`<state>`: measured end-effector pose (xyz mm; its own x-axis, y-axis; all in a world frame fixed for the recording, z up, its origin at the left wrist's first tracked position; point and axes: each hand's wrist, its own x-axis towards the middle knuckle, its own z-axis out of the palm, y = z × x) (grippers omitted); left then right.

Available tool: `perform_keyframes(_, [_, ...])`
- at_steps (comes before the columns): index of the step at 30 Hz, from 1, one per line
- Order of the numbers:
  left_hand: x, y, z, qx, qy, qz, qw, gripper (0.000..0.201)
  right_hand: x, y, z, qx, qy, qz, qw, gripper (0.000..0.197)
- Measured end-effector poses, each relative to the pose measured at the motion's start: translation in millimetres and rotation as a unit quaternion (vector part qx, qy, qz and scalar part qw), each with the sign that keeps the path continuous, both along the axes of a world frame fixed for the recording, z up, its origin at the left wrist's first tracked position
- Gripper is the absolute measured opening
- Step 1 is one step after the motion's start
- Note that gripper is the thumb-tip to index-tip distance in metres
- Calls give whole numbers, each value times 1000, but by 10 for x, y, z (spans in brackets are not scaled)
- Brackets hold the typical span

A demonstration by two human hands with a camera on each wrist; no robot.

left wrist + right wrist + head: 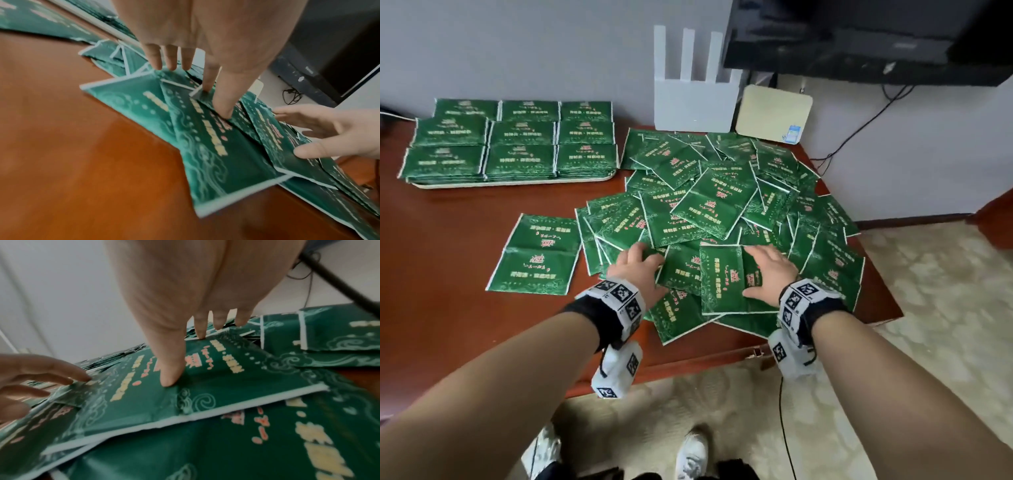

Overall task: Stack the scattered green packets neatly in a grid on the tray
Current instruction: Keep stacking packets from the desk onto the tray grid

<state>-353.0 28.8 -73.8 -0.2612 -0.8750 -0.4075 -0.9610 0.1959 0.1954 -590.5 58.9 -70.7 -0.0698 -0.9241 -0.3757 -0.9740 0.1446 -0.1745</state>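
A heap of scattered green packets (pixel 722 205) covers the right half of the brown table. A cream tray (pixel 517 182) at the back left carries green packets stacked in a three-by-three grid (pixel 517 140). My left hand (pixel 635 265) lies flat with straight fingers (pixel 223 107) on packets at the heap's near left. My right hand (pixel 770 270) presses flat on a top packet (pixel 722 281), its thumb (pixel 169 376) down on that packet (pixel 205 386). Neither hand grips anything. Two packets (pixel 537 255) lie joined to the left of the heap.
A white router (pixel 695 99) and a cream box (pixel 774 114) stand against the back wall behind the heap. A black monitor (pixel 859 37) hangs over the right corner, with cables below. The table's front edge (pixel 688 368) is close under my wrists. Bare wood (pixel 448 274) lies at the left.
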Motion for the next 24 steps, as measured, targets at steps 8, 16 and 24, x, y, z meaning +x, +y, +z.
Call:
perform_keyframes(8, [-345,80,-72,20,32,141,989,73,-186,-263,-110,-3,51,56,997,102])
perform_keyframes(16, [-471,-189,-37,77,144,283,945,55,-340,-292,50,-16,-28,43,999,50])
perform_keyframes(24, [-209,-162,257,82,160,268,947,18,-510,-319,364,-19,-219,-44,975,36])
